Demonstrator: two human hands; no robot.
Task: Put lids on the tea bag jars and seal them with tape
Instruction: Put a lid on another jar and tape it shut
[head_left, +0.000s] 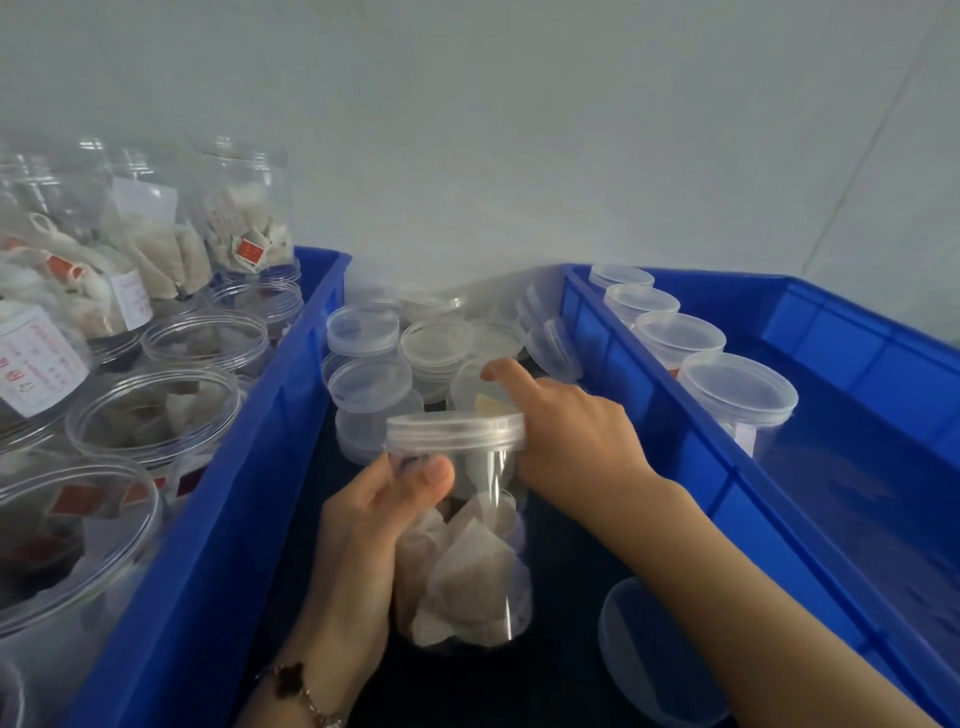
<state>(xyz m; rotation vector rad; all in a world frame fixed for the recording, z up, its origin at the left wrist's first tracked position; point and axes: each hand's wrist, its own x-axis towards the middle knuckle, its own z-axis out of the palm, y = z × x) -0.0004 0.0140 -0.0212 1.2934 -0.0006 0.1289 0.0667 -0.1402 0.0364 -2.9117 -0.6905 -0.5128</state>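
While the left hand (363, 525) wraps the jar (467, 551) at its upper wall, thumb across the front, the right hand (566, 441) curls round the lid (456, 431) at its right edge, index finger stretched forward. Jar sits between the two blue bins (249, 467), over a dark surface (561, 571), with a stack of spare lids (371, 358) just behind. Judgement: lid is being seated; keep it level and turn until snug, left grip holding firm. Jar upright, long axis vertical, mouth up, tea bags (478, 577) inside. Tape not seen.
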